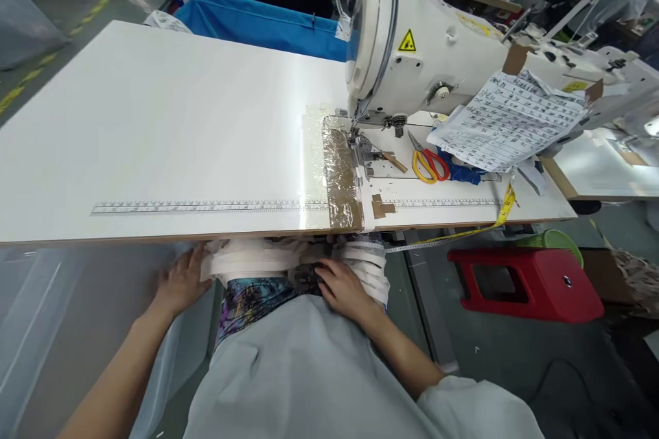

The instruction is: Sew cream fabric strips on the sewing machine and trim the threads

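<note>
Bundled white fabric strips [257, 260] lie across my lap, just under the table's front edge. My left hand [181, 281] is at their left end, its thumb and fingers closed about the edge of the bundle. My right hand [344, 288] rests on my lap with fingers spread, its fingertips touching a dark item [305, 276] I cannot make out. More white strips [365, 267] lie looped just right of that hand. Beneath the strips shows colourful patterned cloth [252, 298]. The table edge partly hides the bundle.
A white sewing machine [401, 48] stands on the white table [180, 123]. Scissors [425, 163], handwritten sheets [515, 116] and a yellow measuring tape [505, 206] lie to the right. A red stool [535, 285] is at floor level; a plastic bin [93, 315] stands left.
</note>
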Demonstrator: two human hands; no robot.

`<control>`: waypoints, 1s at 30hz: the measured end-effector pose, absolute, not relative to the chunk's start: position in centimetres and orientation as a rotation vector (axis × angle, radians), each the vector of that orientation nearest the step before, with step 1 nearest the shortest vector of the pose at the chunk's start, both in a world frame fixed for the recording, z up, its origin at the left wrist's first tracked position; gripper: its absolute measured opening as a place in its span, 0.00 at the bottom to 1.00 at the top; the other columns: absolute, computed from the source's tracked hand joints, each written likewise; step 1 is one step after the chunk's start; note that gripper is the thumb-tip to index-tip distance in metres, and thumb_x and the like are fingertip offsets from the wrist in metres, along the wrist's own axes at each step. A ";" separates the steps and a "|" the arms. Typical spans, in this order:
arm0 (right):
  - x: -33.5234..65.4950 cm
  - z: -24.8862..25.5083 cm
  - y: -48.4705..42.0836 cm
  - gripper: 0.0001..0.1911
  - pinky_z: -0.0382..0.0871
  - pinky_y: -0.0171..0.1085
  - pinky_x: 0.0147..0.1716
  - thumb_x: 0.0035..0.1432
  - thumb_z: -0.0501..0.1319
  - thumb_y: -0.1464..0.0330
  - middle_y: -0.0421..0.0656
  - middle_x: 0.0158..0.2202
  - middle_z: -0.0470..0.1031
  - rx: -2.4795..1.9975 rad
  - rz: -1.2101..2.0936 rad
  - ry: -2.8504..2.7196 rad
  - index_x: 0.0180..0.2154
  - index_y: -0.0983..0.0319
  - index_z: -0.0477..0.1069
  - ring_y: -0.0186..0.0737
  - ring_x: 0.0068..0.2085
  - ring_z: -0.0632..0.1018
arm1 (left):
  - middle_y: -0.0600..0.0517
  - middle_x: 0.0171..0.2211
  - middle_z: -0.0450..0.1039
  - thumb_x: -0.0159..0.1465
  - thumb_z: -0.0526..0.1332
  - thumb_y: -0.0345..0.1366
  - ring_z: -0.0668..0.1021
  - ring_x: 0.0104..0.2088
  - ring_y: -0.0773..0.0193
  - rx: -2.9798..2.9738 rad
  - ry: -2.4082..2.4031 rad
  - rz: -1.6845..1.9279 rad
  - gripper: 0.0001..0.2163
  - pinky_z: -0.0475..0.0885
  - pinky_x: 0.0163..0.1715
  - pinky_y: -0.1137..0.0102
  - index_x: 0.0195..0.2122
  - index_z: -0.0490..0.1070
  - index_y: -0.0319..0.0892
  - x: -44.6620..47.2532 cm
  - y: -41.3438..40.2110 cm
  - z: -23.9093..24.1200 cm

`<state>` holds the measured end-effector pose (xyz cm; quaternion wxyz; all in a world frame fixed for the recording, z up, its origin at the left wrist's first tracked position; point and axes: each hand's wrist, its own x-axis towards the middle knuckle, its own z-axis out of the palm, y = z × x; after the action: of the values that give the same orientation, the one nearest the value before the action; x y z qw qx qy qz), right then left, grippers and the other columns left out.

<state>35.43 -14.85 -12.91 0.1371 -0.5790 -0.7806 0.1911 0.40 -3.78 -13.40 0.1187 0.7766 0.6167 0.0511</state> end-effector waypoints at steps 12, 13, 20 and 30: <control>42.3 -13.9 -20.6 0.03 0.63 0.37 0.35 0.58 0.60 0.69 0.41 0.27 0.73 -2.172 0.659 -1.706 0.31 0.61 0.71 0.41 0.32 0.74 | 0.46 0.41 0.80 0.65 0.54 0.51 0.81 0.40 0.54 1.470 1.197 0.454 0.22 0.76 0.37 0.66 0.53 0.69 0.41 12.8 -10.0 -10.0; 42.1 -13.7 -20.4 0.04 0.63 0.35 0.33 0.58 0.60 0.69 0.40 0.26 0.73 -2.149 0.686 -1.679 0.30 0.61 0.71 0.39 0.29 0.73 | 0.46 0.39 0.80 0.63 0.57 0.52 0.80 0.40 0.54 1.348 1.083 0.375 0.22 0.75 0.40 0.65 0.49 0.73 0.41 14.4 -10.5 -10.0; 38.8 -9.4 -19.1 0.10 0.68 0.32 0.30 0.64 0.54 0.63 0.40 0.29 0.75 -1.888 0.776 -1.565 0.34 0.60 0.71 0.35 0.30 0.74 | 0.47 0.34 0.79 0.56 0.64 0.55 0.78 0.42 0.53 0.953 0.851 0.273 0.20 0.72 0.47 0.65 0.30 0.76 0.40 21.8 -11.6 -10.1; 38.9 -2.3 -15.5 0.15 0.60 0.48 0.60 0.68 0.51 0.61 0.43 0.38 0.77 -1.312 0.924 -1.860 0.44 0.58 0.75 0.39 0.46 0.75 | 0.58 0.17 0.64 0.64 0.60 0.52 0.64 0.16 0.70 1.210 0.571 -0.098 0.18 0.57 0.17 0.75 0.29 0.63 0.42 19.5 -8.7 -2.3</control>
<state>38.87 -15.48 -2.34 0.3358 -0.5032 -0.7131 0.3542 19.48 -8.70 -2.26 0.7835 0.5605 0.2644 -0.0456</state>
